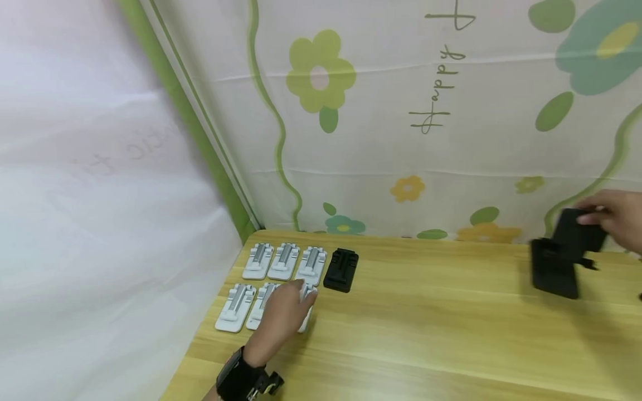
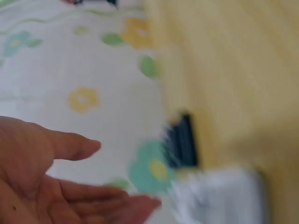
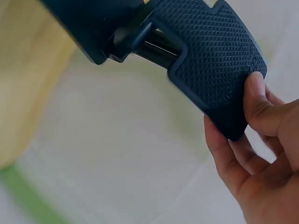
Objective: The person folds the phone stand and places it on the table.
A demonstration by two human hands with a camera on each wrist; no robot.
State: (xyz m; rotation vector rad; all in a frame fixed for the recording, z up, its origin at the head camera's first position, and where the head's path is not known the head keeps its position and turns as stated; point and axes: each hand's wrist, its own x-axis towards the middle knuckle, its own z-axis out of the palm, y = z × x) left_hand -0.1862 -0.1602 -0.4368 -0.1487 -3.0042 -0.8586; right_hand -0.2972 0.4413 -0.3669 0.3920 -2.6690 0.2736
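My right hand pinches the edge of an unfolded black phone stand at the far right. In the right wrist view, the thumb lies on its textured plate and the fingers are behind it. My left hand reaches over the front row of folded white phone stands, partly covering two of them. Its fingers are extended with the thumb apart, and nothing is between them. A white phone stand appears blurred beside the fingertips. One folded black phone stand lies at the back row's right end.
Several white phone stands lie in two rows at the left of the wooden table. A flower-printed curtain hangs along the back edge, and a white curtain hangs on the left.
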